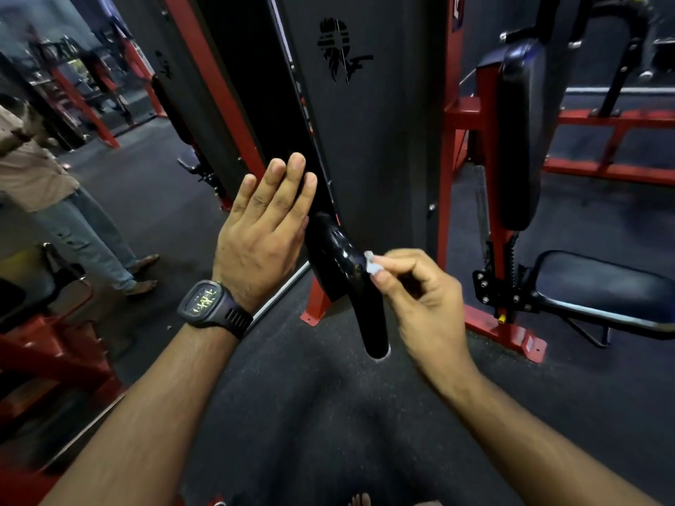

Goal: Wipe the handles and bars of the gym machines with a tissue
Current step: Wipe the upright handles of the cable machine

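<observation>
A glossy black handle (pixel 359 297) juts out from the dark machine column (pixel 369 140) toward me, its open end lowest. My right hand (pixel 420 297) pinches a small wad of white tissue (pixel 372 264) and holds it against the right side of the handle's upper part. My left hand (pixel 264 231), a black watch on its wrist, has straight fingers held together beside the handle's left side, fingertips pointing up along the column's edge. Whether the palm touches the handle is hidden.
A red-framed seat machine with a black back pad (pixel 518 140) and seat (pixel 602 290) stands to the right. A mirror (pixel 73 104) on the left shows a person in jeans and more red frames. Dark rubber floor (pixel 310 414) lies below.
</observation>
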